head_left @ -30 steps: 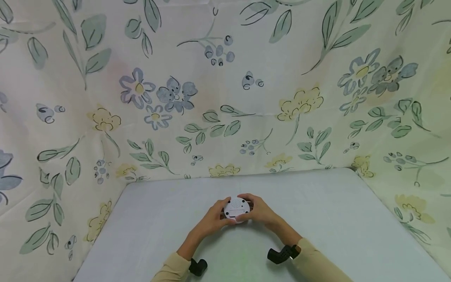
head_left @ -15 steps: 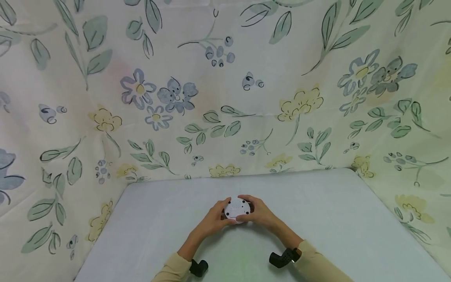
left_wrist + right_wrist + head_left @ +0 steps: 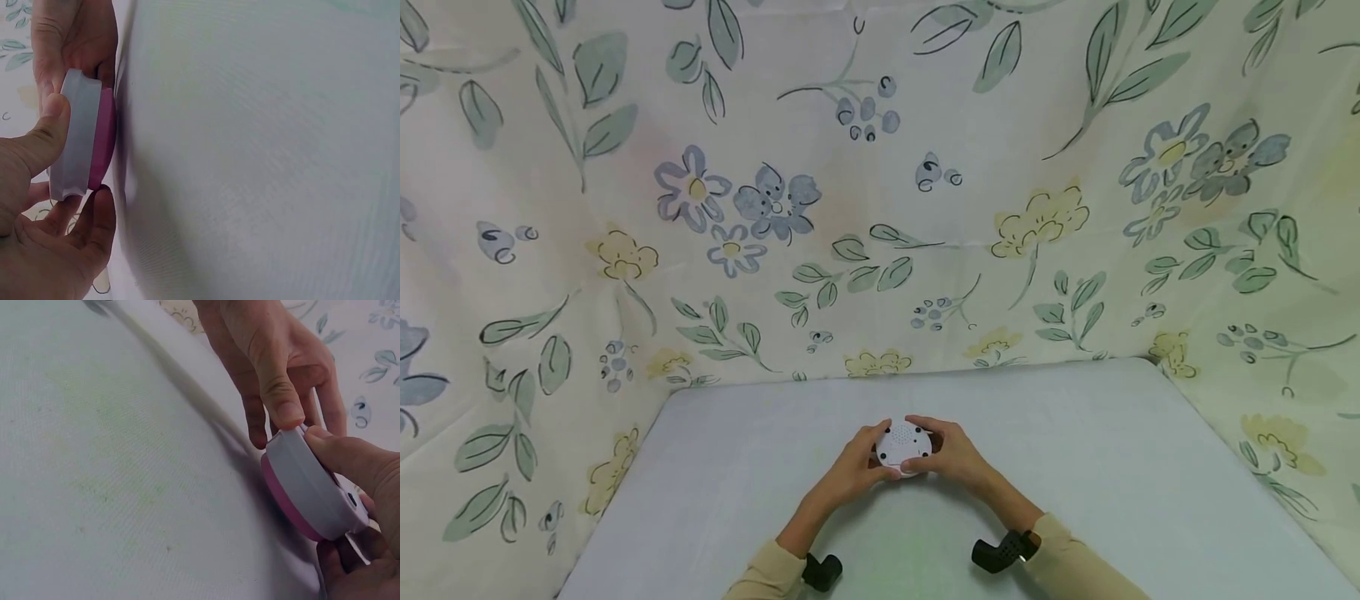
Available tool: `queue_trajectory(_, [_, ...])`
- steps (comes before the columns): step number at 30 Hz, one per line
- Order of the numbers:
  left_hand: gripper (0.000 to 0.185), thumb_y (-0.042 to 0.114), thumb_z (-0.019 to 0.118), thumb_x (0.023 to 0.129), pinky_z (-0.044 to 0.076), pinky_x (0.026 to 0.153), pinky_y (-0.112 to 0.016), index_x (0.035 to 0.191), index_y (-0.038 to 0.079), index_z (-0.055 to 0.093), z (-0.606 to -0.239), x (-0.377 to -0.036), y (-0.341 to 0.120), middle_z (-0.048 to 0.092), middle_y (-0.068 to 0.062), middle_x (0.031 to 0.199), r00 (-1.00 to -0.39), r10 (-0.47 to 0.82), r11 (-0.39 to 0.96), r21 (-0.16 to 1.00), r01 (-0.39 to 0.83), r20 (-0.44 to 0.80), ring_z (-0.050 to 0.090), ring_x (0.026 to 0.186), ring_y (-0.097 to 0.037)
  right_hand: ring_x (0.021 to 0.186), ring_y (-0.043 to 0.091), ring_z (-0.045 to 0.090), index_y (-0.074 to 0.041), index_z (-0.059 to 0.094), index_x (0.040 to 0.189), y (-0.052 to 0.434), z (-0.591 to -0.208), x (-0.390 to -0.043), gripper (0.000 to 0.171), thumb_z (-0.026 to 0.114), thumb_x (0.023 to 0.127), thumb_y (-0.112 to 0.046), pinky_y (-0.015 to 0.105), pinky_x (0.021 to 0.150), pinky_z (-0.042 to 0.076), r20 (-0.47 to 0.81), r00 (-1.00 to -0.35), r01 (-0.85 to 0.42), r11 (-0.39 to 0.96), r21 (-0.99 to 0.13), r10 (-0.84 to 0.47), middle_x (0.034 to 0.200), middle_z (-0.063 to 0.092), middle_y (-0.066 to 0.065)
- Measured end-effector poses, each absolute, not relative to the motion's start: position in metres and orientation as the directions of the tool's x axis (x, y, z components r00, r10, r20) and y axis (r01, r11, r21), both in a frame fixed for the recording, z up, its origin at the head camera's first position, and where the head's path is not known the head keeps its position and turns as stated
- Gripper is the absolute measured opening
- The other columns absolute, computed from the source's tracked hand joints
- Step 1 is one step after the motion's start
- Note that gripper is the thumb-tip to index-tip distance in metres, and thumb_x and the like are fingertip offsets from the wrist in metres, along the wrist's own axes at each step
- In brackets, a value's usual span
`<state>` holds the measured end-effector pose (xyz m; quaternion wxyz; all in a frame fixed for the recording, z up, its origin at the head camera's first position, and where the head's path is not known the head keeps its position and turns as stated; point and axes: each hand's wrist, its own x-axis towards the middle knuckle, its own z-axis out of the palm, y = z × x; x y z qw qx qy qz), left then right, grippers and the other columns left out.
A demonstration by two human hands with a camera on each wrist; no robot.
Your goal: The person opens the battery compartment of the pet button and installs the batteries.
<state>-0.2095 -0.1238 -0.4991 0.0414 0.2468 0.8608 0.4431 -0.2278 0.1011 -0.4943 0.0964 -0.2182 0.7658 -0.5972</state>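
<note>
— Barely anything had shifted since a second before; both hands stayed on the round gadget (image 3: 903, 444) near the middle of the table (image 3: 1097, 467).

— Gripped how?

— The left hand (image 3: 854, 467) and the right hand (image 3: 953, 455) each curled fingers round its rim, white face up, pink side towards the table.

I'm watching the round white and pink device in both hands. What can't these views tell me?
- Pink underside of the round device: faces the table in the head view; both wrist views show only its edge.
- Markings and holes on its white face: too small in the head view.
- Left hand and right hand fingertips behind the device: hidden by it.
- Contact with the table: unclear in every view.
</note>
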Motion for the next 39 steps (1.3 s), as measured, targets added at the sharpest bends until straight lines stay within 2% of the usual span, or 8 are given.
queue_trajectory(4, [0.080,0.010,0.080,0.089,0.052,0.088,-0.033,0.153,-0.008,0.035,-0.500,-0.209,-0.122,0.047,-0.023,0.136,-0.870,0.461,0.466,0.788,0.403,0.173,0.053,0.109,-0.027,0.091,0.027,0.056,0.009,0.054,0.141,0.101,-0.503,-0.232,0.070,0.086,0.081,-0.005,0.023,0.073,0.046,0.147,-0.898,-0.244,0.192,-0.951,-0.415,0.123,0.064,0.021])
queue_trajectory(9, [0.081,0.014,0.079,0.089,0.053,0.090,-0.032,0.153,-0.008,0.034,-0.499,-0.209,-0.118,0.047,-0.022,0.136,-0.859,0.478,0.461,0.781,0.421,0.181,0.054,0.113,-0.029,0.100,0.025,0.059,0.006,0.055,0.141,0.105,-0.513,-0.239,0.060,0.080,0.088,-0.009,0.024,0.083,0.049,0.193,-0.885,-0.295,0.189,-0.937,-0.424,0.135,0.061,0.019])
queue_trajectory(14, [0.080,0.013,0.077,0.091,0.054,0.091,-0.037,0.154,-0.007,0.033,-0.494,-0.210,-0.116,0.045,-0.024,0.142,-0.866,0.464,0.454,0.789,0.414,0.188,0.056,0.115,-0.030,0.122,0.028,0.052,0.001,0.045,0.151,0.113,-0.506,-0.240,0.077,0.084,0.087,-0.020,0.038,0.101,0.044,0.158,-0.851,-0.292,0.201,-0.935,-0.501,0.151,0.048,0.016])
queue_trajectory(21, [0.079,0.006,0.076,0.091,0.053,0.092,-0.038,0.155,-0.005,0.031,-0.495,-0.211,-0.120,0.044,-0.022,0.146,-0.874,0.456,0.427,0.820,0.381,0.168,0.056,0.116,-0.030,0.138,0.033,0.040,0.000,0.038,0.154,0.118,-0.500,-0.241,0.095,0.091,0.079,-0.021,0.054,0.108,0.038,0.182,-0.778,-0.418,0.280,-0.864,-0.602,0.157,0.039,0.015])
queue_trajectory(27, [0.087,0.009,0.081,0.088,0.054,0.093,-0.043,0.157,-0.001,0.029,-0.494,-0.209,-0.121,0.040,-0.022,0.152,-0.877,0.454,0.374,0.859,0.349,0.159,0.055,0.122,-0.036,0.138,0.030,0.042,-0.002,0.040,0.154,0.119,-0.504,-0.241,0.095,0.092,0.078,-0.025,0.049,0.107,0.042,0.220,-0.776,-0.472,0.314,-0.824,-0.591,0.155,0.042,0.013])
queue_trajectory(31, [0.097,0.009,0.084,0.085,0.053,0.094,-0.048,0.159,0.002,0.023,-0.493,-0.208,-0.121,0.036,-0.021,0.155,-0.873,0.463,0.316,0.892,0.322,0.151,0.054,0.126,-0.037,0.136,0.030,0.045,0.000,0.040,0.153,0.121,-0.499,-0.239,0.094,0.091,0.079,-0.025,0.047,0.106,0.043,0.246,-0.775,-0.468,0.268,-0.842,-0.581,0.154,0.042,0.015])
queue_trajectory(36, [0.089,0.002,0.080,0.088,0.055,0.091,-0.045,0.157,-0.002,0.025,-0.493,-0.208,-0.118,0.042,-0.023,0.149,-0.867,0.464,0.245,0.915,0.320,0.179,0.058,0.121,-0.035,0.132,0.029,0.046,0.001,0.038,0.154,0.121,-0.493,-0.236,0.092,0.089,0.081,-0.022,0.047,0.105,0.043,0.241,-0.763,-0.444,0.215,-0.870,-0.600,0.155,0.040,0.018])
queue_trajectory(39, [0.085,-0.002,0.079,0.087,0.055,0.091,-0.044,0.156,-0.002,0.029,-0.492,-0.206,-0.116,0.045,-0.023,0.146,-0.870,0.453,0.229,0.918,0.323,0.194,0.060,0.117,-0.033,0.130,0.027,0.046,-0.004,0.038,0.155,0.120,-0.492,-0.234,0.092,0.089,0.081,-0.024,0.047,0.102,0.044,0.222,-0.769,-0.443,0.249,-0.861,-0.600,0.156,0.040,0.012])
